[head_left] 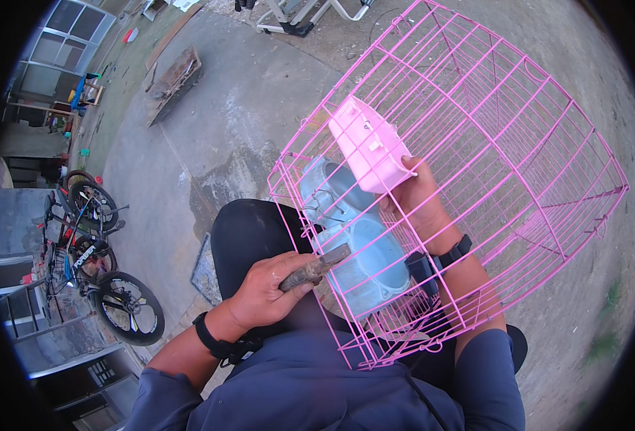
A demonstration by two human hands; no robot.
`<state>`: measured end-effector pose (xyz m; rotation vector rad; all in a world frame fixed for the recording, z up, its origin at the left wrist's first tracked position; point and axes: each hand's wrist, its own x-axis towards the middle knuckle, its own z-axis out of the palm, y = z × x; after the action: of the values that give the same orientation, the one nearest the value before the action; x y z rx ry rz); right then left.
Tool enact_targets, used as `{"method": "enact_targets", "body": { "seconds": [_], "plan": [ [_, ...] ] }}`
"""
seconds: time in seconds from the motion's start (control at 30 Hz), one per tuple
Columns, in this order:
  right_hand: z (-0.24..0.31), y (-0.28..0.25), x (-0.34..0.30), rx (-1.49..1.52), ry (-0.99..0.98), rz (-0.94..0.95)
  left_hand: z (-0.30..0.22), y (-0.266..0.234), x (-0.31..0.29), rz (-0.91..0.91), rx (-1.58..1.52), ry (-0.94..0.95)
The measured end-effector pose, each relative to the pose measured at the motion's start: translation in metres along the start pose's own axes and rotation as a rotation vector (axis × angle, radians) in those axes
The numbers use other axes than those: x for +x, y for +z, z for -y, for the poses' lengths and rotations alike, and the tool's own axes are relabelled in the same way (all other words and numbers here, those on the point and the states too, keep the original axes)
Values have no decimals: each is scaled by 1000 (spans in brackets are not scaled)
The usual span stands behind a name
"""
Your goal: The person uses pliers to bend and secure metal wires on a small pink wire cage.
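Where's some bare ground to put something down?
Try the grey concrete between the bicycles and the dark stain, or the dirt right of the pink cage. It's crowded at the cage's left end, with the blue double bowl and pink tub.

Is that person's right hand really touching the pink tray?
Touching: the head view shows the right hand holding one end of the pink tray, a finger over its rim.

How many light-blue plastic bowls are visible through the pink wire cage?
2: one bowl is partly covered by the pink plastic trough; the other bowl sits lower in the picture. Others may be hidden.
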<state>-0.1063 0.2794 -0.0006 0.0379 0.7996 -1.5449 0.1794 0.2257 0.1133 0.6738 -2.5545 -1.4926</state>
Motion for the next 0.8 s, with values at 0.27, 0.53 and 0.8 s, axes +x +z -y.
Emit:
{"method": "enact_targets", "body": {
  "seconds": [0.27, 0.53, 0.8],
  "plan": [
    [-6, -19, 2, -138, 30, 32, 0, 1, 0, -1, -2, -3],
    [-10, -20, 2, -31, 9, 85, -3, -1, 1, -4, 7, -13],
    [-11, -12, 0, -89, -28, -38, -7, -7, 1, 58, -324, -221]
  ]
}}
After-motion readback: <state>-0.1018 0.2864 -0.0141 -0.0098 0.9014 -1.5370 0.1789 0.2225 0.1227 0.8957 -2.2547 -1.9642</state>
